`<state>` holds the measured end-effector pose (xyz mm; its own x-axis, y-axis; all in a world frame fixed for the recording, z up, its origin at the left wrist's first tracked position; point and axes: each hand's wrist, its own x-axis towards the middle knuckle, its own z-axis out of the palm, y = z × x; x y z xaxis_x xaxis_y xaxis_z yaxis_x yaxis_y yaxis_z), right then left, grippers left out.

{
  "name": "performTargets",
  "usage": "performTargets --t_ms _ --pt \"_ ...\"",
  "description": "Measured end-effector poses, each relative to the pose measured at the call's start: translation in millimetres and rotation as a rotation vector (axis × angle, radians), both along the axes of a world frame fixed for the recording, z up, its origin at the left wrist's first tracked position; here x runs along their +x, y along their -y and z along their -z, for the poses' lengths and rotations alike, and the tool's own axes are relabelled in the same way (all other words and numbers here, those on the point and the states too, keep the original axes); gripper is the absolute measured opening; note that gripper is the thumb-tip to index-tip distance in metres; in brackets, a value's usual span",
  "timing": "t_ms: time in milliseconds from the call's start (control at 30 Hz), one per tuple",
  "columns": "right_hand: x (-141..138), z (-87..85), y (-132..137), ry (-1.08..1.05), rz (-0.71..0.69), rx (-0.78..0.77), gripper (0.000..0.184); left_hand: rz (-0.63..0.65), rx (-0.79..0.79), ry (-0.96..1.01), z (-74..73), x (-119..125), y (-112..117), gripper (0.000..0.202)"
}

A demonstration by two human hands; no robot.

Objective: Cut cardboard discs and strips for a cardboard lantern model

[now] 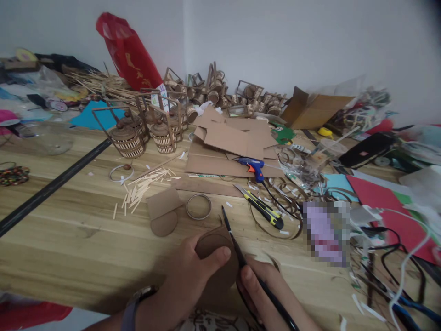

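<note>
My left hand [188, 271] grips a brown cardboard piece [220, 276] low in front of me, its thumb lying on the top face. A round outline shows on that piece. In my right hand [267, 289] is a pair of black scissors [237, 246], tips pointing away from me, blades at the cardboard's right edge. My fingers partly hide the handles. Just beyond the hands lie a cardboard disc [163, 224] partly under a cardboard strip [164, 203], and a thin ring [199, 206]. A yellow and black utility knife [263, 207] lies to their right.
A blue glue gun [253, 168] rests by stacked cardboard [234, 138]. Small sticks [141, 188] lie scattered at left, with lidded miniature baskets [127, 138] behind. Curled strips, a white cable [409, 257] and blue-handled scissors [396, 296] clutter the right side.
</note>
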<state>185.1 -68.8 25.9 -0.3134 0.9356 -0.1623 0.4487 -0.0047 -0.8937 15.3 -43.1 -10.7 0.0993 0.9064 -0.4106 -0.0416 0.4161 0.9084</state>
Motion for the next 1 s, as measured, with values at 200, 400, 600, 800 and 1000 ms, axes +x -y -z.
performTargets --t_ms 200,400,600,800,1000 --pt "1 7.7 1 0.023 0.009 0.029 0.063 0.025 0.001 0.016 0.3 1 -1 0.046" --pt "5 23.7 -2 0.000 -0.032 0.015 0.066 0.027 -0.033 0.056 5.9 1 0 0.050" --pt "11 39.3 -5 0.007 -0.117 -0.017 0.071 0.058 -0.071 0.065 4.9 0 -1 0.053" --pt "11 45.4 -3 0.078 -0.062 0.020 0.077 0.011 -0.130 0.038 14.7 1 1 0.055" --pt "12 44.3 -3 0.108 -0.062 -0.010 0.076 0.042 -0.102 0.043 13.3 0 -1 0.046"
